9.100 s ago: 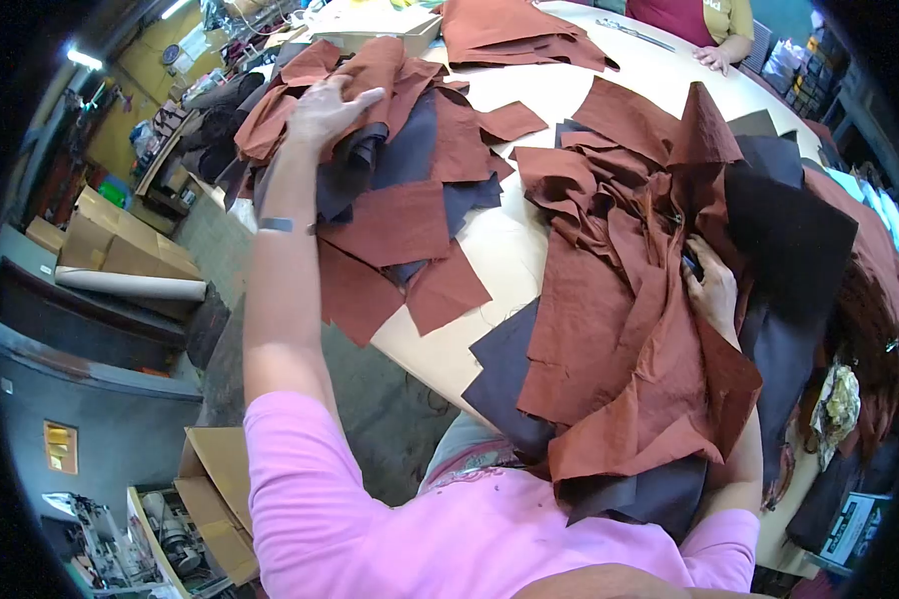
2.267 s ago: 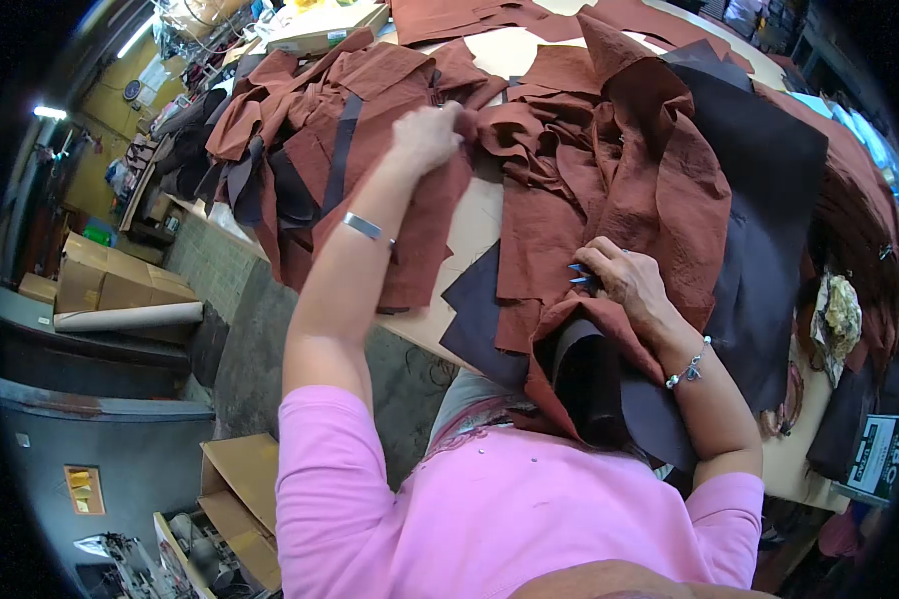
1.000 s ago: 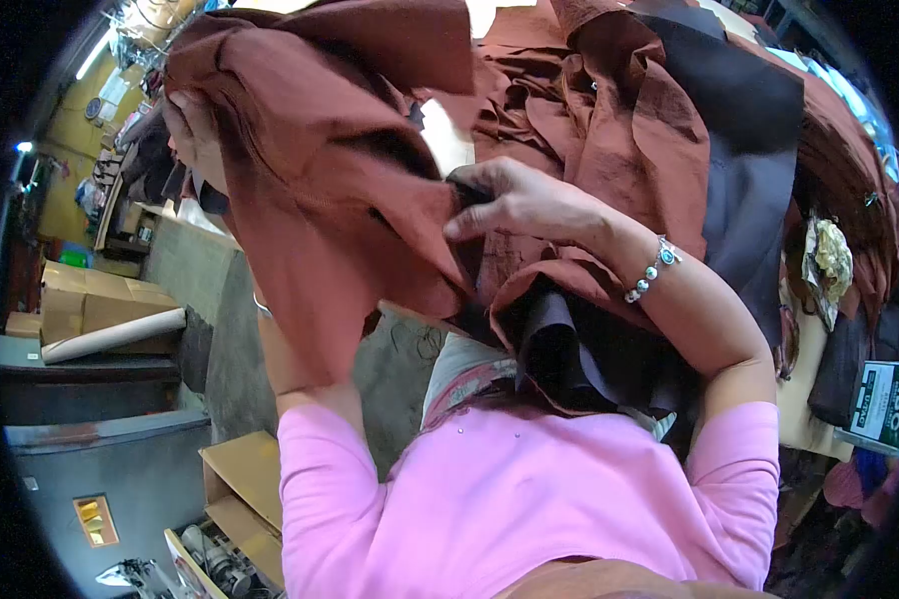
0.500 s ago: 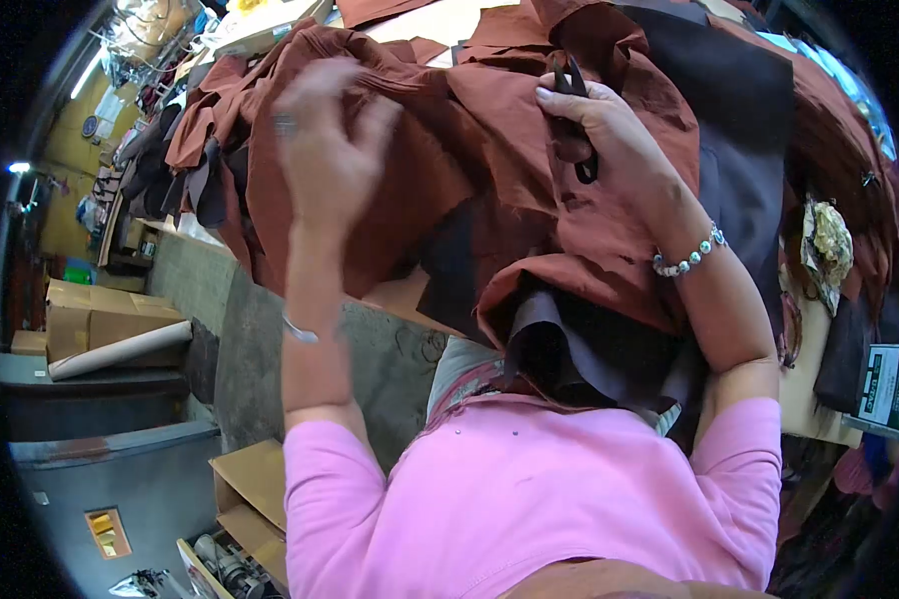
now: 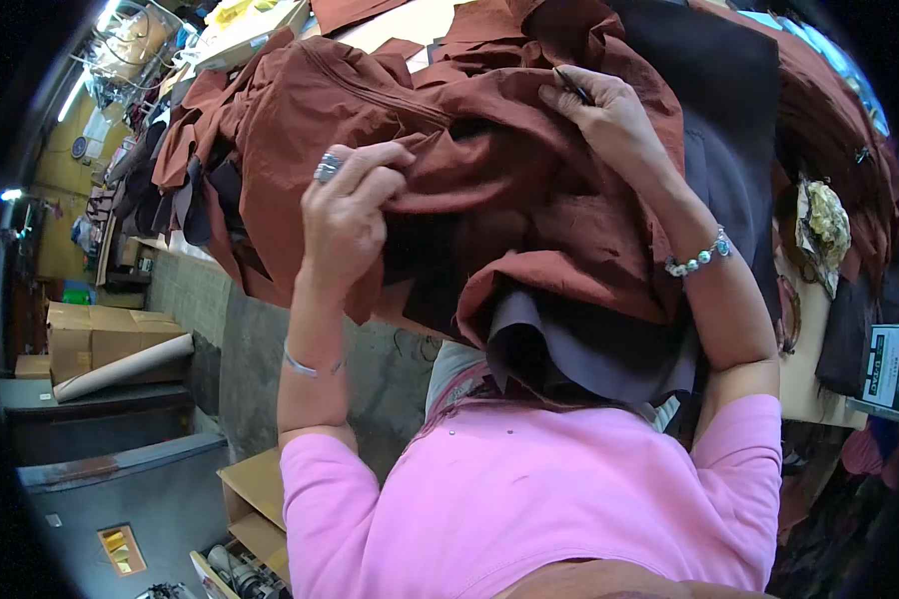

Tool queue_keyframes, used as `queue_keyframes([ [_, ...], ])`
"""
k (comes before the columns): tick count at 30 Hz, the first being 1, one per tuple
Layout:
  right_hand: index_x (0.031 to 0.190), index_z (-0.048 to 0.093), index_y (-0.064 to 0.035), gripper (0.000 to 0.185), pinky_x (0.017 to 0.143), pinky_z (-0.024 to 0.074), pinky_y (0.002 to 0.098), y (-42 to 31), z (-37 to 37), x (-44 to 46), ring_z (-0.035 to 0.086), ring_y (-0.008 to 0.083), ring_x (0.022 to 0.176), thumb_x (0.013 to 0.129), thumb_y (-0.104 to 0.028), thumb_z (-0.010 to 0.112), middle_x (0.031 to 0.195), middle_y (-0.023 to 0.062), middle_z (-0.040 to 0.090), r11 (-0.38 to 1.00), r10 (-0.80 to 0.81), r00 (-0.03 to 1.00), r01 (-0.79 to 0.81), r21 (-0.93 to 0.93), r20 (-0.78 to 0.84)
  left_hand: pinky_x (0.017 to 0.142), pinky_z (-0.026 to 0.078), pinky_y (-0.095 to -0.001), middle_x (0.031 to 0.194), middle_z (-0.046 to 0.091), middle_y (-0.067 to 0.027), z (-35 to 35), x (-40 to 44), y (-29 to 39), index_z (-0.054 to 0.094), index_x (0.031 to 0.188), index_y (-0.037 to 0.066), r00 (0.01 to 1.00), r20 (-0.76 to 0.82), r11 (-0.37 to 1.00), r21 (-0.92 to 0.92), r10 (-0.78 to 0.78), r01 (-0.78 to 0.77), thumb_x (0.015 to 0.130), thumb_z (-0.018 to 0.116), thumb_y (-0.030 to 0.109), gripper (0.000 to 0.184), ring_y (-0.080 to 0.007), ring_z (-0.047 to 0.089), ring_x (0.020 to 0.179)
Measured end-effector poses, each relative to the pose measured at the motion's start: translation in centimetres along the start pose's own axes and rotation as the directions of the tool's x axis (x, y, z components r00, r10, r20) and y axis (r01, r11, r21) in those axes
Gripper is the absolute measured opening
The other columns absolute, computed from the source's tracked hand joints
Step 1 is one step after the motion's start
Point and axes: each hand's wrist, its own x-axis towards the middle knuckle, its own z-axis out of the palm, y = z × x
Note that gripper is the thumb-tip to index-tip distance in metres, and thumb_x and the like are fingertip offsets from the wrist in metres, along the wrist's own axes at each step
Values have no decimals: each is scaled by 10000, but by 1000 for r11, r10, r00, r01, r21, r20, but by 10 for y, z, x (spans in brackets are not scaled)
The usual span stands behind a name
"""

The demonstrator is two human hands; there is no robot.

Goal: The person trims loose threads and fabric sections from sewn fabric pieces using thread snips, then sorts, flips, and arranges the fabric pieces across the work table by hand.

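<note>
A rust-brown garment [image 5: 310, 110] with a long stitched seam lies bunched across the work table in front of me. My left hand [image 5: 350, 205], with a ring on it, pinches a fold of this cloth near the middle. Further right, my right hand [image 5: 609, 115] is closed around dark thread snips [image 5: 573, 86]; only their tips show past the fingers. Its fingertips also touch the cloth, and a raised fold runs between both hands. Dark grey lining [image 5: 569, 349] hangs from the garment over the table edge against me.
Dark fabric sheets [image 5: 729, 120] and more rust-brown pieces [image 5: 829, 110] are piled at the right, near a crumpled yellowish bundle [image 5: 822, 235]. On the floor at left are a cardboard box [image 5: 110, 339], a pale roll [image 5: 125, 367] and an open carton [image 5: 255, 489].
My left hand has come down and right from a blurred motion and now grips the cloth. My right hand has turned, hiding most of the snips. The fabric between them is lifted into a fold.
</note>
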Motion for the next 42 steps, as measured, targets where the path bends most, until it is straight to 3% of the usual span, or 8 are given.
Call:
queue_keyframes([
  [7,908,559,-34,193,640,442,312,-38,14,-8,580,199,678,827,-209,551,739,174,573,994,-57,995,48,102,84,886,371,-371,1106,548,-80,-31,6,20,544,915,67,931,281,969,151,-231,194,668,572,56,249,-285,484,1036],
  [11,847,562,-106,84,417,286,156,-98,15,-23,360,-9,472,860,-188,551,640,-99,449,676,173,914,-381,631,367,943,307,-389,1150,497,-57,18,8,27,482,1055,89,950,-108,936,173,-292,307,637,625,143,445,-280,456,1075],
  [15,903,566,-93,96,521,359,146,-104,3,-34,455,-17,605,840,-164,579,718,-90,497,488,88,853,-488,724,515,998,237,-433,1169,486,-100,47,-9,14,448,1091,73,947,-220,943,184,-236,277,700,584,124,417,-275,407,1165],
  [19,819,593,-85,109,569,365,169,-102,-7,-46,447,6,652,848,-187,568,721,-84,512,485,55,877,-442,755,478,872,400,-434,929,604,-115,5,-20,17,502,1015,43,962,-271,998,-65,-30,13,724,545,0,298,-291,582,925],
  [22,826,603,-62,107,579,367,182,-110,-20,-47,439,8,654,826,-169,597,713,-89,503,401,119,840,-528,748,529,649,484,-356,834,609,-152,-43,-30,59,534,934,9,970,-42,889,-411,-239,202,719,545,-39,221,-255,609,706],
  [25,823,608,-43,113,569,368,190,-83,-11,-30,449,7,641,825,-155,592,695,-89,510,648,-6,808,-446,618,589,651,460,-300,820,588,-138,-54,-14,80,540,895,-2,945,129,730,-606,-301,315,699,549,-41,200,-218,587,722],
  [28,835,580,5,255,587,421,312,-47,-2,-10,558,186,651,782,-242,611,676,109,580,995,-96,901,83,50,422,674,432,-281,801,559,-115,-36,0,65,533,898,3,882,294,728,-498,-368,470,702,555,-32,201,-196,555,735],
  [42,834,553,-52,202,613,445,401,-92,-21,-13,569,334,713,647,-93,619,719,139,579,813,-278,796,493,-310,537,747,411,-226,797,505,-43,-10,-10,46,471,996,32,839,378,405,-748,-391,526,738,523,-99,294,-120,538,839],
])
